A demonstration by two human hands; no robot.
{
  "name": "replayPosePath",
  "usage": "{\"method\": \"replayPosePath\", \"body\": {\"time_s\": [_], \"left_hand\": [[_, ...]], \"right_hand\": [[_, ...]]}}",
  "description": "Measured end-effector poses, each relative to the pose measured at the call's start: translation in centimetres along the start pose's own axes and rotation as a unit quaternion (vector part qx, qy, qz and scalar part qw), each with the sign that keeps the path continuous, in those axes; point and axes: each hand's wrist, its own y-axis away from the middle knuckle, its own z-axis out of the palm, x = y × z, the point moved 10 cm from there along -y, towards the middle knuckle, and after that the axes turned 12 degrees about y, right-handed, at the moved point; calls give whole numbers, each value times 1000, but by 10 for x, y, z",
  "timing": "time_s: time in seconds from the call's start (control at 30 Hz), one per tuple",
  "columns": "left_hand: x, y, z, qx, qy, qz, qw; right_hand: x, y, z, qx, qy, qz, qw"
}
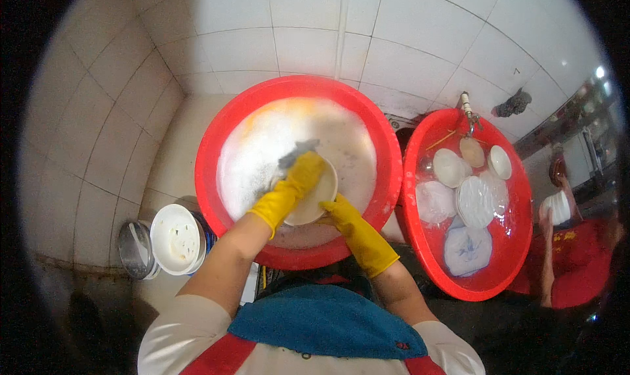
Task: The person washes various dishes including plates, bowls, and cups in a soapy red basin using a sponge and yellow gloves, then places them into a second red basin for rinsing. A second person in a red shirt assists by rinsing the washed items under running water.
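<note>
A large red plastic basin of cloudy, foamy water stands in front of me. Over the water my right hand, in a yellow rubber glove, grips the lower right rim of a white bowl. My left hand, gloved alike, reaches across the bowl's upper left part; what its fingers hold is hidden. A dark grey cloth or scrubber shows just beyond that hand, at the edge of the white foam.
A second red basin at the right holds bowls, plates and a blue-patterned dish in water under a tap. Stacked bowls with food scraps stand at the left beside a metal pot. Farther right, another person holds white dishes.
</note>
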Motion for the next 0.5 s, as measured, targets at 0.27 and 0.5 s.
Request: {"method": "replayPosePath", "body": {"time_s": [0.27, 0.5], "left_hand": [[-27, 66, -2, 105, 20, -192, 975], [-79, 91, -46, 195, -92, -217, 952]], "right_hand": [[-6, -18, -54, 159, 103, -158, 969], [-8, -22, -45, 147, 92, -169, 970]]}}
